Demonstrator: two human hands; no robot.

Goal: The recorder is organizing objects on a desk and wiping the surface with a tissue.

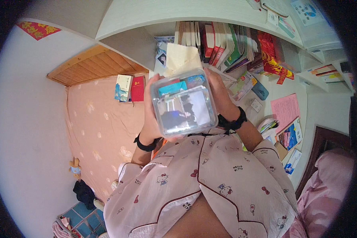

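Observation:
In front of my chest, both hands hold up a clear plastic box (215, 119) with rounded corners. My left hand (150, 115) closes on its left side, and my right hand (220, 93) grips the right side. Through the glossy face shows a turquoise piece (172, 88), and beside it a dark blue patterned one (195, 80). Reflections cover the lower part of the box, so the rest of the contents cannot be made out. A cream sheet of paper or tissue (182, 57) stands up behind the far edge. Most fingertips are hidden around the box.
Ahead is a white shelf (156, 25) with a row of books (218, 41) and red hanging ornaments (271, 55). A pink sheet (285, 109) and a blue pouch (260, 91) lie on the desk to the right. At left, a bed (95, 123) holds a red book (138, 89).

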